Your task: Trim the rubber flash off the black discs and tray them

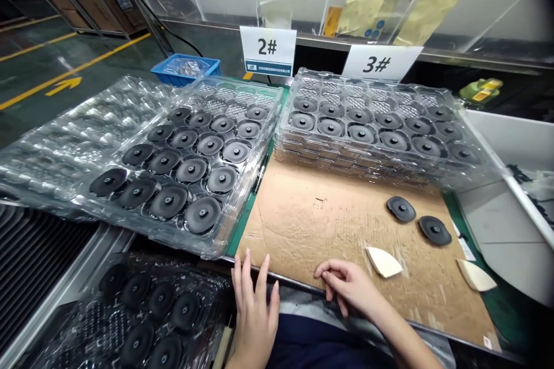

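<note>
Here, the person's two bare hands are resting at the near edge of a cardboard sheet, which is lying on a green mat. The left hand is open, with its fingers spread and pointing forward and its fingertips just touching the cardboard's edge. The right hand is loosely curled on the cardboard, gripping nothing.

A cream wedge is lying just beyond the right hand, and a second wedge is sitting farther right. Behind them, a black disc and a second disc are lying near each other on the cardboard, each showing a raised center.

To the left, a clear tray is holding rows of matching discs. To the right, a stack of clear trays is holding more discs in its top layer. Another disc-filled tray is sitting lower down, beside the left hand. Farther back, a "2#" sign and a "3#" sign are standing behind the trays, and a blue crate is sitting to the left.
</note>
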A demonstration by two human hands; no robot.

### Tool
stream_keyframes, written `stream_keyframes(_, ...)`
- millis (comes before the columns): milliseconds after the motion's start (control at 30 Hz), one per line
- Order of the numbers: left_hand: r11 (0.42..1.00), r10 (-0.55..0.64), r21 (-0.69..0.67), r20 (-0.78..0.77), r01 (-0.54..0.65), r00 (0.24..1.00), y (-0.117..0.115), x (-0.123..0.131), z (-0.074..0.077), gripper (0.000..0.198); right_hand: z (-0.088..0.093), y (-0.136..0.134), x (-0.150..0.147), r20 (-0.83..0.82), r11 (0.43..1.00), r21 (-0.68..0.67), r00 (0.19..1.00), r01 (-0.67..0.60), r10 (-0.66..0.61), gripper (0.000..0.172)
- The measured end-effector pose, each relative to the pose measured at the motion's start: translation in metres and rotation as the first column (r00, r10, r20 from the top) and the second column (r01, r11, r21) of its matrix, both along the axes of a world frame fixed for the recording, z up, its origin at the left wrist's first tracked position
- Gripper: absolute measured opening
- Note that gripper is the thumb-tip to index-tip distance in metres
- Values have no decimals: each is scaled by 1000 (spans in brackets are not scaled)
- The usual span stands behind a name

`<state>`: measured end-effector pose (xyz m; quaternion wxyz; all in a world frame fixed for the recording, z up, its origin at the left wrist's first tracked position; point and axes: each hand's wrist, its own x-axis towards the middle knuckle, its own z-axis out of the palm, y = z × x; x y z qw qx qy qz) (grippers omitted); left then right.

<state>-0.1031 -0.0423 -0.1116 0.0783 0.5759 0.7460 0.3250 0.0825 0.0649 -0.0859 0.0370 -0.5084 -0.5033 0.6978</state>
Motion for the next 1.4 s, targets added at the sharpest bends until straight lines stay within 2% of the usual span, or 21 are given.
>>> stream_keyframes(133, 997, 73, 11, -28, -72, 997, -1, -1, -8, 63, 0, -1, 1, -4, 1000, 12, 1000, 0, 0, 40)
stream_keyframes(267, 999, 46, -26, -42, -47, 998, 0, 1, -10, 70, 1, -1, 1, -9, 1000, 27, 1000, 2, -2, 39)
stream_keyframes(433, 999, 43, -32, -27, -44, 999, -1, 3, -10, 70, 2, -1, 1, -12, 999, 40, 1000, 2, -2, 38)
stream_keyframes(767, 985, 132, -96, -112, -143, 985, -9, 6, -9, 66, 5, 0, 1, -10, 999, 34, 1000, 0, 0, 38)
stream_keyframes(1000, 985, 121, -107, -136, -136, 983, -8, 6, -10, 66, 4, -1, 0, -5, 1000, 31, 1000, 0, 0, 40)
stream_keyframes(1400, 990, 104, -91, -91, -112, 990, -6, 5, -7, 67, 6, -1, -1, 2, 999, 43, 1000, -4, 3, 39)
